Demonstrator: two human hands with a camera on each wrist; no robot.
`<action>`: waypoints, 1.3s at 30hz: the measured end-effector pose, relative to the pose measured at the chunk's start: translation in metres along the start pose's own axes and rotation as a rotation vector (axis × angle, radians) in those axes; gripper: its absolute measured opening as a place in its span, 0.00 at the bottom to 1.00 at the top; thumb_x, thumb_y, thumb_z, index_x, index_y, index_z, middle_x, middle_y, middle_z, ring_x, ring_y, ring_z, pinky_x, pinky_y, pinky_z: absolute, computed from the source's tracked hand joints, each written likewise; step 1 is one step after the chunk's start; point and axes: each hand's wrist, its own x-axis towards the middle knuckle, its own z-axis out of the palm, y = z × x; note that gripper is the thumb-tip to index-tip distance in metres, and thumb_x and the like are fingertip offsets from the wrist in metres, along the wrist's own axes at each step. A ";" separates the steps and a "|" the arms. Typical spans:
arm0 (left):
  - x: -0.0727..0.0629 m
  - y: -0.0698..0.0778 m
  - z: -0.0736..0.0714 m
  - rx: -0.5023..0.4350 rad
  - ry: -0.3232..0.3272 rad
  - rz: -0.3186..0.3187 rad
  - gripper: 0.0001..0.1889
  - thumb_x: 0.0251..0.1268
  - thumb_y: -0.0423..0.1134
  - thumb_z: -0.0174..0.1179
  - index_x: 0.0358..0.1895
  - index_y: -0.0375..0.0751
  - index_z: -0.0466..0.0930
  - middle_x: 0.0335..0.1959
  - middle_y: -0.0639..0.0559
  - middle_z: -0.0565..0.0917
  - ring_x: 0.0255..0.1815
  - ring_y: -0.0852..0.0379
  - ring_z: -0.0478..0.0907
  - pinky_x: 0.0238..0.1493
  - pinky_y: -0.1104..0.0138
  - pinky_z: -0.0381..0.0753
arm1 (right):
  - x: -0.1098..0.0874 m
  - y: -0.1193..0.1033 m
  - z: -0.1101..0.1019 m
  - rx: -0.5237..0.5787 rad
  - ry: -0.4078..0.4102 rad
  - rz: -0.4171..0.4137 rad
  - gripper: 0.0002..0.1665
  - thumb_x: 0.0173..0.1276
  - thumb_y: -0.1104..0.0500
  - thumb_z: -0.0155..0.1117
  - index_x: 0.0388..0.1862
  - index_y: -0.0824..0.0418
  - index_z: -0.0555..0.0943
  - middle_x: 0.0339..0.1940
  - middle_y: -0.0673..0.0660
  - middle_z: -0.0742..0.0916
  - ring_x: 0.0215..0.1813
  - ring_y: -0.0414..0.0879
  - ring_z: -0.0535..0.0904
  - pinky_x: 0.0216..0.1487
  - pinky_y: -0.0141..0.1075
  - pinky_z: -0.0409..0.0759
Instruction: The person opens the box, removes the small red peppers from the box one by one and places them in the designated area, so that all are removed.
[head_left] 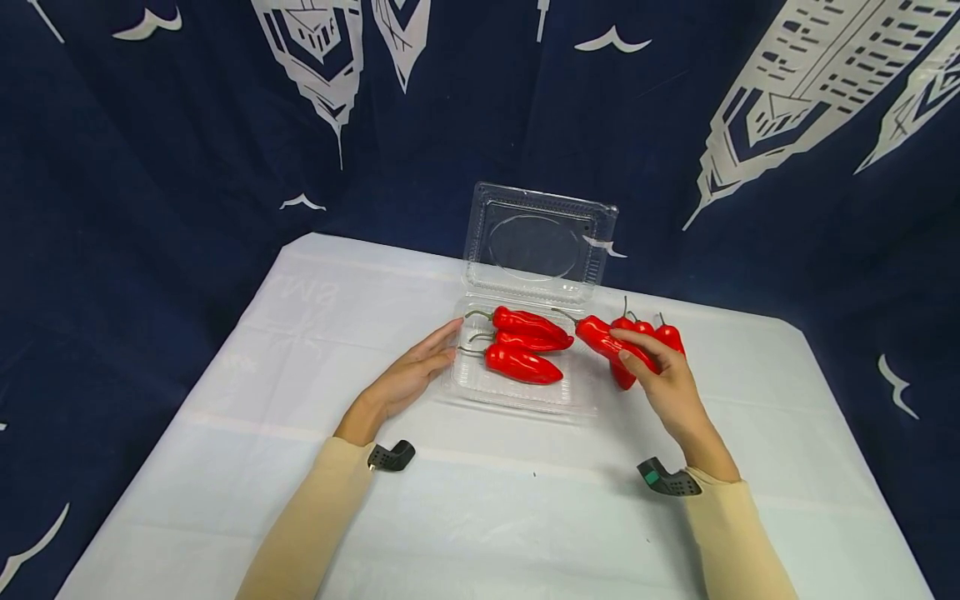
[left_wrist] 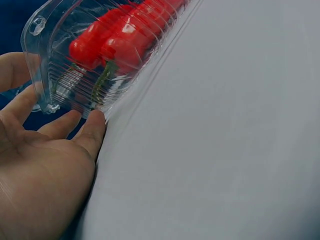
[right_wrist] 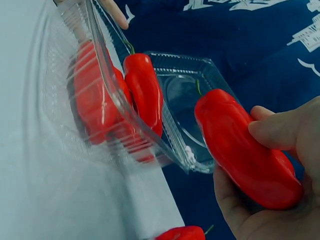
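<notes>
Pepper (right_wrist: pixel 247 150) in right hand (head_left: pixel 667 387), near roomy box edge (head_left: pixel 588 393)

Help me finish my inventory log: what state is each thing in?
Clear plastic hinged container: open, lid raised
Three long red green-stemmed peppers: lying in the container
Another long red pepper: held in the person's right grip
Red peppers right of the container: bunched, partly hidden
Person's left grip: touching the container
White tablecloth: spread, lightly creased
Dark blue printed cloth: hanging
</notes>
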 end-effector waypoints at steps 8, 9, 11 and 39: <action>-0.001 0.000 0.000 -0.004 -0.001 -0.002 0.31 0.80 0.40 0.48 0.80 0.64 0.52 0.83 0.60 0.44 0.83 0.61 0.39 0.82 0.57 0.45 | -0.002 0.006 -0.012 0.012 0.108 0.081 0.26 0.78 0.52 0.57 0.73 0.50 0.73 0.73 0.60 0.71 0.66 0.49 0.68 0.53 0.22 0.80; -0.001 0.000 0.000 -0.004 -0.001 -0.003 0.31 0.80 0.40 0.48 0.80 0.64 0.52 0.83 0.60 0.44 0.83 0.61 0.39 0.82 0.58 0.45 | -0.002 0.008 -0.013 0.020 0.120 0.085 0.26 0.78 0.52 0.56 0.73 0.50 0.73 0.74 0.61 0.71 0.66 0.48 0.69 0.54 0.21 0.79; -0.001 0.000 0.000 -0.003 0.000 -0.002 0.31 0.80 0.40 0.48 0.80 0.65 0.52 0.83 0.60 0.45 0.83 0.62 0.39 0.82 0.58 0.45 | -0.002 0.010 -0.017 0.026 0.139 0.095 0.26 0.78 0.53 0.56 0.73 0.48 0.72 0.74 0.60 0.71 0.67 0.48 0.69 0.57 0.20 0.76; 0.000 -0.001 -0.001 0.000 -0.009 0.008 0.31 0.81 0.39 0.47 0.80 0.64 0.52 0.83 0.59 0.44 0.83 0.61 0.39 0.82 0.58 0.46 | 0.007 0.050 -0.055 0.449 0.536 0.355 0.32 0.71 0.64 0.64 0.71 0.43 0.75 0.77 0.47 0.67 0.72 0.42 0.60 0.46 0.16 0.79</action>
